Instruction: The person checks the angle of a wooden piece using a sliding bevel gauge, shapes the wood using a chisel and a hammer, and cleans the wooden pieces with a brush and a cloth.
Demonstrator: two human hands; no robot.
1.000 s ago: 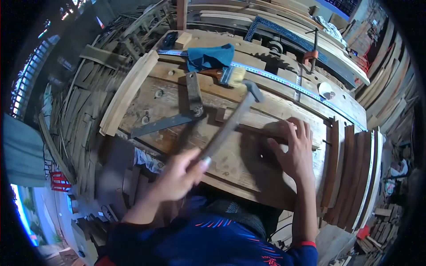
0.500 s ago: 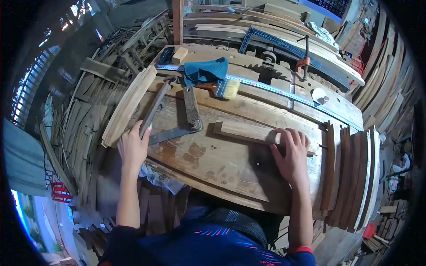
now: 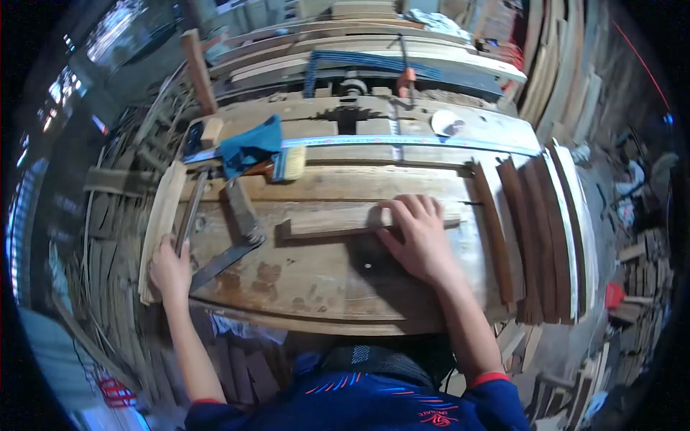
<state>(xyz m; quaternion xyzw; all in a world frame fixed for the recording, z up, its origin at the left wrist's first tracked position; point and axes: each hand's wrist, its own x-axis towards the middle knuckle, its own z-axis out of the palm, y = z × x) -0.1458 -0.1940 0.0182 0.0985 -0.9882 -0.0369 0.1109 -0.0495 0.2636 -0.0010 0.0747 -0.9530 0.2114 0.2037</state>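
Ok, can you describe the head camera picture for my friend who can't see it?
A person's right hand holds a short, pale wooden strip on a worn brown wooden workbench, while the left hand holds a long grey-handled hammer. Beyond them lie a crumpled teal cloth, a paintbrush with cream bristles and a stretched blue-and-white measuring tape.

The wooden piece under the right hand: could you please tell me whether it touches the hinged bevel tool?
Apart: the head view shows bare bench between the wooden piece, at its left end, and the bevel tool.
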